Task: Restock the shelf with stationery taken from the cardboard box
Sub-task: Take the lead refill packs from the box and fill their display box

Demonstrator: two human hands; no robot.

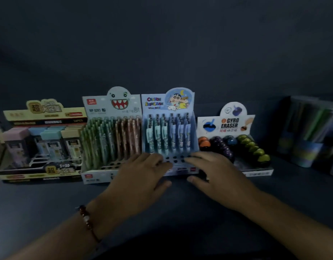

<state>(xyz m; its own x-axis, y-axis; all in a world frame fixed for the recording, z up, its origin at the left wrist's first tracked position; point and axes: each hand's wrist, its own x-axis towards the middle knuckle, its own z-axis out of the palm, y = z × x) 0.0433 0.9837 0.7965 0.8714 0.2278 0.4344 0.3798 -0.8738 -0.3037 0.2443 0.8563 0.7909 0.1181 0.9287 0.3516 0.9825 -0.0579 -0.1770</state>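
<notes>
From the head view I see four display boxes lined along the dark shelf (49, 203): a refill display (43, 139) at far left, a monster-face pen display (113, 136), the cartoon pen display (169, 132) and the gyro eraser display (235, 139) to its right. My left hand (139, 177) and right hand (212, 171) both sit at the front lip of the cartoon pen display, fingers spread and fairly straight over its empty front holes, thumbs below the edge — resting on it, not clenched, as far as the dim light lets me tell. I'd judge this box is being nudged into line between its neighbours, so a good part of the restocking looks done. The cardboard box is out of view — I can't say what remains in it. Blurred tubs (308, 132) stand at far right.
</notes>
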